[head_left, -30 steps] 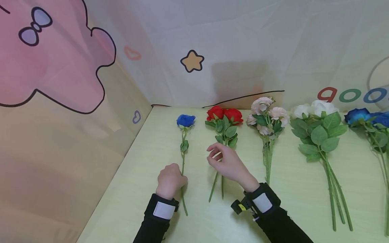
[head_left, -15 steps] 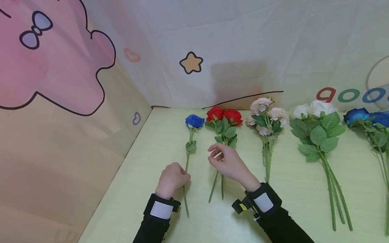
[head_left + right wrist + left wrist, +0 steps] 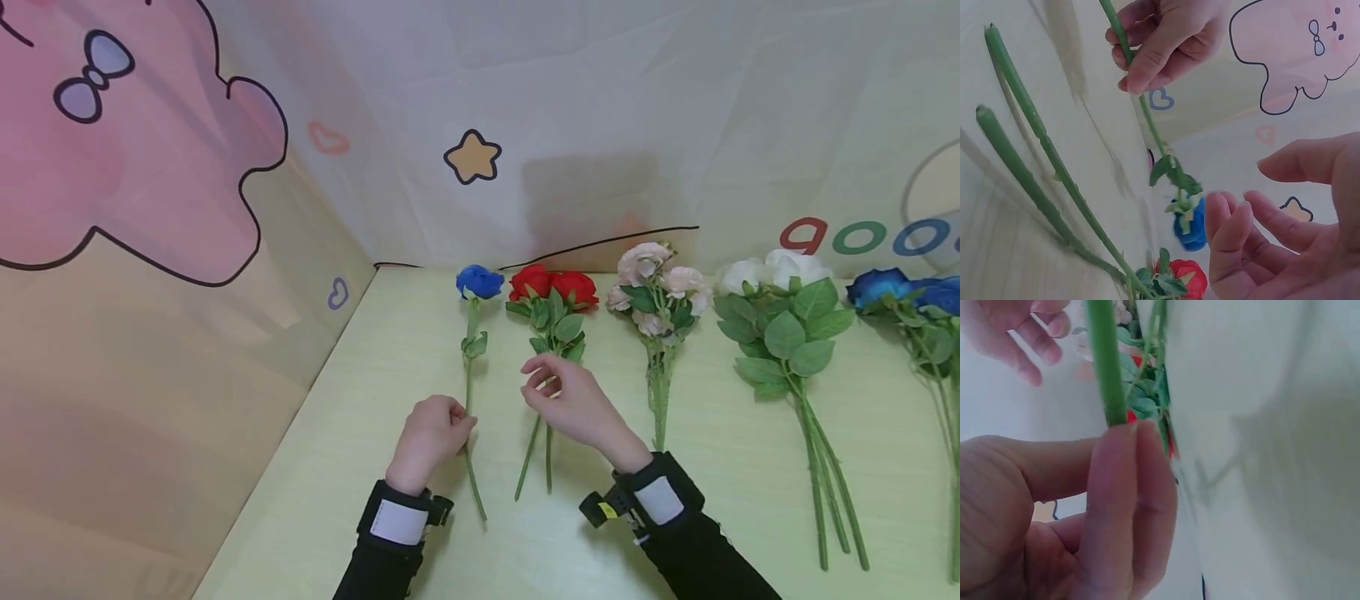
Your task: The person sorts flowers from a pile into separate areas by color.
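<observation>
My left hand [image 3: 431, 437] pinches the green stem of a blue rose [image 3: 480, 282] between thumb and fingertips, about two thirds of the way down the stem. In the right wrist view that blue rose [image 3: 1190, 225] is lifted off the tabletop, its bloom pointing away from me. Over the stems of the two red roses [image 3: 553, 287] hovers my right hand [image 3: 573, 404], fingers loosely curved, thumb apart from them and nothing held. The right wrist view shows the red roses' stems [image 3: 1054, 169] lying on the table below that hand.
Farther right on the pale table [image 3: 337, 508] lie pale pink flowers [image 3: 660, 287], white roses [image 3: 780, 271] with broad leaves, and blue roses [image 3: 892, 287] at the edge of view. A printed cloth wall [image 3: 600, 100] stands behind the table and along its left.
My left hand has moved slightly right and turned, carrying the single blue rose up and toward the red ones. The right hand has shifted a little to the right.
</observation>
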Demonstrator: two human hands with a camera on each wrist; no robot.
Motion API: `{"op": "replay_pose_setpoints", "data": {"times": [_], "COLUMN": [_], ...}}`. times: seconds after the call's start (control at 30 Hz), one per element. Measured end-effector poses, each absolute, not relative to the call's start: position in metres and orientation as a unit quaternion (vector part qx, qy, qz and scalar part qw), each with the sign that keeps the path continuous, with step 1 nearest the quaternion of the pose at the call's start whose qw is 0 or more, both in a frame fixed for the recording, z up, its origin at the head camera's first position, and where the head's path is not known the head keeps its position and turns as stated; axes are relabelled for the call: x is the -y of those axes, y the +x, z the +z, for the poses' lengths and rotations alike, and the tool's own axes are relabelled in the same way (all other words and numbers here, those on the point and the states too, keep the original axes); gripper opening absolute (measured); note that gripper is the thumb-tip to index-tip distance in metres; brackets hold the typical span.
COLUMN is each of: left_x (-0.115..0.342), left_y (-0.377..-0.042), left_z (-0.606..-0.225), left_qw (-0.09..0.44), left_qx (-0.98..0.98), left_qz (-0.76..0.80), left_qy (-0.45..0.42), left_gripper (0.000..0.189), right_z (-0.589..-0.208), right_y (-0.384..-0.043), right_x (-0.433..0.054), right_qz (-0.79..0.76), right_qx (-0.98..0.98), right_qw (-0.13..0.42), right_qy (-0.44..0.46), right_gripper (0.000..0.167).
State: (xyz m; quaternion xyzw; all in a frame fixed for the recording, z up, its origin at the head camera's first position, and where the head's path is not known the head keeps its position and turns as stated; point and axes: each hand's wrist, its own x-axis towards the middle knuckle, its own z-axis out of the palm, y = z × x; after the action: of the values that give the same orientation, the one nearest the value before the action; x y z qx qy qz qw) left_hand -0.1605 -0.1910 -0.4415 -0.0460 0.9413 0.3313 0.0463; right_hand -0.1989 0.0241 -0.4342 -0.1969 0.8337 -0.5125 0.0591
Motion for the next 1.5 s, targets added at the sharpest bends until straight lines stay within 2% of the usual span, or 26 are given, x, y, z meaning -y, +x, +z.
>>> {"op": "replay_pose_setpoints", "data": {"times": [0.33, 0.77, 1.07, 1.3, 1.5], "left_x": [0.156, 0.099, 0.063, 0.052, 0.050], "left_y": [-0.168, -0.183, -0.189, -0.191, -0.193], "left_z": [-0.430, -0.416, -0.409, -0.419, -0.422], "left_qw": [-0.011, 0.040, 0.046, 0.058, 0.058], "left_qx": [-0.929, -0.880, -0.860, -0.838, -0.831], "left_qz": [0.368, 0.459, 0.482, 0.510, 0.519], "left_qy": [0.027, 0.113, 0.163, 0.183, 0.191], "left_gripper": [0.015, 0.012, 0.012, 0.010, 0.014], "right_z": [-0.431, -0.420, -0.415, -0.411, -0.411], "right_y": [-0.207, -0.210, -0.210, -0.208, -0.209], "right_x": [-0.051, -0.096, -0.130, -0.136, -0.135], "right_qz": [-0.513, -0.556, -0.602, -0.609, -0.610], "right_qx": [-0.836, -0.818, -0.791, -0.787, -0.786], "right_qw": [0.005, 0.006, -0.012, 0.010, 0.011], "right_qy": [-0.192, -0.148, -0.106, -0.099, -0.098], "right_gripper": [0.022, 0.029, 0.038, 0.043, 0.041]}}
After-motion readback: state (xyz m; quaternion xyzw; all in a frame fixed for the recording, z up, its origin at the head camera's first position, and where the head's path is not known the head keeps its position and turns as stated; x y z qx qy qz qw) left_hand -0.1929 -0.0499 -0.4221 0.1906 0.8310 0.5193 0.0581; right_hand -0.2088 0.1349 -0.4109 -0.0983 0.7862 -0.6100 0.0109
